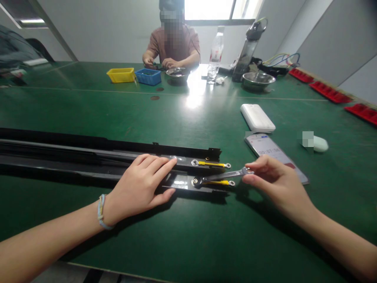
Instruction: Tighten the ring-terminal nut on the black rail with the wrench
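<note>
Two long black metal rails [112, 177] lie side by side on the table, their ends near the middle of the view. My left hand [141, 179] lies across the nearer rail, fingers over its far side and thumb at its near edge, gripping it. Between thumb and fingers of my right hand [273, 179] is one end of a silver wrench [225, 175]. The wrench's other head sits around the bolt [195, 181] on the nearer rail. A short yellow wire with ring terminals [210, 164] is attached to the farther rail; another yellow wire [220, 182] extends from under the wrench.
Beyond my right hand lie a phone [272, 151] showing a timer, a white power bank [257, 118] and a pale rounded object [320, 144]. Bottles, metal bowls [258, 80], a yellow bin [120, 75] and a blue bin [148, 77] stand farther back. A person [173, 47] sits opposite.
</note>
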The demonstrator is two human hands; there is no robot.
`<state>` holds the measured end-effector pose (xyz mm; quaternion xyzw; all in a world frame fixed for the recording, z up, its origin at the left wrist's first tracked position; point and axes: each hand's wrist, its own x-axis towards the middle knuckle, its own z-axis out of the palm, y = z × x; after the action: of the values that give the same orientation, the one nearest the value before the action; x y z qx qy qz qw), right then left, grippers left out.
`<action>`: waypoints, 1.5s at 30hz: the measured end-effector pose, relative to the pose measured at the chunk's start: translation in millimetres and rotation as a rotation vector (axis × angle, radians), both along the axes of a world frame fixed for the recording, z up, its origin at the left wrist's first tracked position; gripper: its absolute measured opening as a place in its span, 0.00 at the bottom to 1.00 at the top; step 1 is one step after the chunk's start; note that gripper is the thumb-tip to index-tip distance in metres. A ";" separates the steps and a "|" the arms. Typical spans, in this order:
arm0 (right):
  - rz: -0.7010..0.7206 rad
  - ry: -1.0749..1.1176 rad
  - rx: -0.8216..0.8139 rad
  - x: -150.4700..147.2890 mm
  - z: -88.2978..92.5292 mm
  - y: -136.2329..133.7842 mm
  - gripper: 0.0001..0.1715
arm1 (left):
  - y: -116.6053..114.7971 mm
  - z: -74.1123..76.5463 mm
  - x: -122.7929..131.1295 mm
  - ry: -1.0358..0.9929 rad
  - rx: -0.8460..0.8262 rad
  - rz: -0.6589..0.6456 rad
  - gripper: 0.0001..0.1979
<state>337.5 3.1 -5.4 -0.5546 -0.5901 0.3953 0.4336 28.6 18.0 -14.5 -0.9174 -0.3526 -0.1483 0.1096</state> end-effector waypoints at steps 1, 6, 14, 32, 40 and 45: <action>-0.014 -0.001 -0.006 -0.6 -0.4 0.9 0.15 | -0.5 0.4 -0.2 0.000 0.000 -0.001 0.27; -0.023 0.026 -0.033 0.3 -4.3 3.5 0.16 | -1.8 1.3 -1.0 0.004 -0.001 0.001 0.27; 0.066 0.065 0.007 3.5 -2.4 0.0 0.18 | 1.2 -0.7 0.6 -0.001 -0.006 0.008 0.27; 0.057 0.063 -0.014 3.8 -1.4 -1.4 0.15 | 0.8 -0.1 1.0 0.004 -0.003 0.004 0.27; 0.029 0.259 -0.161 2.7 -5.6 7.2 0.15 | -2.5 3.5 -1.9 0.004 -0.022 0.016 0.27; 0.068 0.191 -0.131 4.7 -1.4 6.7 0.14 | -1.2 2.8 -3.0 0.000 -0.019 0.017 0.26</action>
<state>342.2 9.7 -6.8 -0.5213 -0.5375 0.4985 0.4368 25.6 16.8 -11.7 -0.9154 -0.3619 -0.1439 0.1022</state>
